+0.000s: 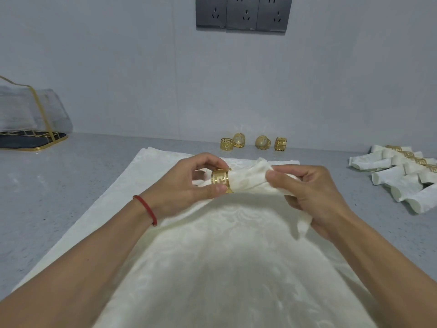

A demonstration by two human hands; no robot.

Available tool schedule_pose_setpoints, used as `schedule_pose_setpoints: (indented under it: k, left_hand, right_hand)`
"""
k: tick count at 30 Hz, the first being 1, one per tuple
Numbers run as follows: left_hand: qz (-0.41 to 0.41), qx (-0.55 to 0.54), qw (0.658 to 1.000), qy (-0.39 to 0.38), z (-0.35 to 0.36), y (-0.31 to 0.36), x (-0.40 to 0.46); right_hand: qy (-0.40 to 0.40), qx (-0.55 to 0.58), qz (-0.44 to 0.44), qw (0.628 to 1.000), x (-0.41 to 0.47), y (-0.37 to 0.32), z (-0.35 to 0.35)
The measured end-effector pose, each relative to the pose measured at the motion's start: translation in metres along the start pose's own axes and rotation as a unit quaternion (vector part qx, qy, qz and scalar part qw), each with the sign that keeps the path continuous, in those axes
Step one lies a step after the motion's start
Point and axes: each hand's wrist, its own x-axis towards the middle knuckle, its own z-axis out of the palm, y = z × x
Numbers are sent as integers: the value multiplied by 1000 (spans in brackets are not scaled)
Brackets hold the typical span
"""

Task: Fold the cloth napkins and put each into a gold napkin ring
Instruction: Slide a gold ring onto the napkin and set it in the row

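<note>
Nearest the camera, a flat cream cloth (212, 268) spreads over the grey counter (59, 197), likely the stack of napkins waiting to be folded; both forearms pass above it. A red cord bracelet (146, 208) sits on the left wrist. The left hand (186, 183) is closed on a gold ring (220, 181), thumb below and fingers curled over the top, holding it with its opening facing sideways so cloth can pass through. The right hand (312, 195) is clenched around a rolled napkin (250, 178), the bunched tail trailing below the palm. One end of the roll is already inside the ring, with a little cloth showing past its left side; the ring sits near that end rather than at the middle, so the step in hand looks like sliding the ring further along. Both are held just above the flat cloth, not resting on it. The tight pinch on the roll probably keeps the folds from springing open during threading. Farther back, four spare rings (253, 142) stand in a loose row near the wall, within reach. At far right, a pile of finished napkins (399, 171) lies overlapping, each with its gold band. Far left, a gold wire rack (35, 136) holds something grey and blurred. Wall sockets (243, 13) sit above.
</note>
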Motion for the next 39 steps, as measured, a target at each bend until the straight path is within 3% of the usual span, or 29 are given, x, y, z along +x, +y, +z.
schedule_pose_setpoints:
  k: [2,3,5,6,7,12,17,23,28,31,34,39]
  left_hand:
    - [1,-8,1000,9,5,1,1]
    - [4,4,1000,21,7,1,2]
    - [3,41,998,38,7,-2,4]
    - [0,46,998,42,6,-2,3]
    - [-3,41,998,43,6,-3,3]
    - [1,-28,999,23,6,0,1]
    - [1,-90,996,3,10,5,-2]
    - [-7,-89,996,0,8,-1,-1]
    - [-49,-105,993,-6,9,3,-1]
    - [-64,-40,996,-53,2,12,5]
    - [-78,-14,992,-100,-10,23,13]
    - [-132,-61,986,-80,-22,49,16]
  right_hand:
    - [-34,-86,-33,995,-4,-1,2]
    - [-45,-193,-79,977,-5,0,2]
    - [-45,-399,-146,904,-4,5,2]
    - [-41,-442,-157,882,-4,5,2]
    - [-45,-447,-159,879,-5,4,3]
    - [-98,-272,-124,949,-4,9,10]
    - [-39,-169,-55,983,-3,5,14]
    - [-52,-150,-13,987,-2,7,17]
    - [-113,-72,-10,991,-8,2,18]
    - [-106,-115,-42,987,-10,3,20]
    - [-97,-131,-12,987,-8,2,16]
    - [-228,-232,61,944,-10,-13,-12]
